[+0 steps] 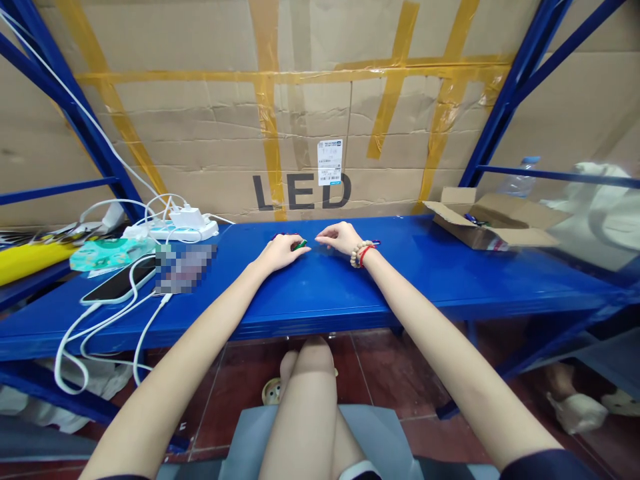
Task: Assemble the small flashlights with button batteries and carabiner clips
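— Green plastic, by the look of it: a small green piece (301,245), pinched at the fingertips of the left hand (281,253), down on the blue shelf deck (320,293), toward the back, just under the LED carton (300,133).
— And the right hand (343,238)?
— Rested just beside, palm down, fingers loosely curled toward the piece, apparently not touching it. Could not tell whether closed on anything. Wore a bead bracelet (358,254) and a red cord (367,252) at the wrist.
— Anything else close by?
— Glimpsed a reddish bit (281,235) behind the left knuckles and a purple one (379,241) past the right wrist; too small to name. Further off: an open cardboard box (493,223) to the right; a phone (117,283) on a white cable (59,357), a power strip (173,230) and a teal tissue pack (110,252) to the left.
— Handled well, then?
— Judged so, mostly. Had both wrists seemingly planted on the deck: good for steadying so fine a grip. Would have done better, probably, with the piece seated deeper in the pads, not out at the very tip, and held low over the deck: smooth paint, likely to let a dropped piece skid away
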Demonstrator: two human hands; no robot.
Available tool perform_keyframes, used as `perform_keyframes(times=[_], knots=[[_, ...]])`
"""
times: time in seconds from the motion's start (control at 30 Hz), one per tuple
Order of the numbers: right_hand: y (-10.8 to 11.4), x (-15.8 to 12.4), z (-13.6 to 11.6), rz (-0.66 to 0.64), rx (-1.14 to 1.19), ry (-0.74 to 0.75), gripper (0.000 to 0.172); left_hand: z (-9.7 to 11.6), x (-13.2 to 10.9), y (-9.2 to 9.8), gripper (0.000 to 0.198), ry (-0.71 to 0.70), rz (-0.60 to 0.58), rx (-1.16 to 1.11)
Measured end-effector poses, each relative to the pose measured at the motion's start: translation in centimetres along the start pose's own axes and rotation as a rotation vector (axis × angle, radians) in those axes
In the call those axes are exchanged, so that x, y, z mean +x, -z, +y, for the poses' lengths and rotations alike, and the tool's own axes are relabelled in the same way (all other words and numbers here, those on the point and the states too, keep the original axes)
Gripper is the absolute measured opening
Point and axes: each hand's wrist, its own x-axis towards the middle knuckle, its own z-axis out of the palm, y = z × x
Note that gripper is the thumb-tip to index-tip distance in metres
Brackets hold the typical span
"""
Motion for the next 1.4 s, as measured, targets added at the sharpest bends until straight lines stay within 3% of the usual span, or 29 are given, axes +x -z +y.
perform_keyframes(times=[0.23,0.47,0.7,1.2,1.4], knots=[[-0.4,0.1,0.2,0.008,-0.069,0.048,0.039,0.0,-0.1,-0.2,0.036,-0.01,-0.014,0.028],[-0.9,0.6,1.2,0.021,-0.092,0.083,0.028,0.0,0.0,-0.3,0.035,0.001,-0.005,0.031],[-0.9,0.6,1.3,-0.037,-0.066,0.062,0.03,-0.1,0.0,-0.2,0.034,-0.005,-0.011,0.033],[-0.8,0.5,0.7,-0.019,-0.044,0.056,0.025,-0.2,0.1,-0.4,0.034,0.015,0.0,0.047],[-0.5,0.4,0.4,0.141,-0.221,0.088,0.021,0.2,-0.1,-0.1,0.036,-0.002,-0.024,0.013]])
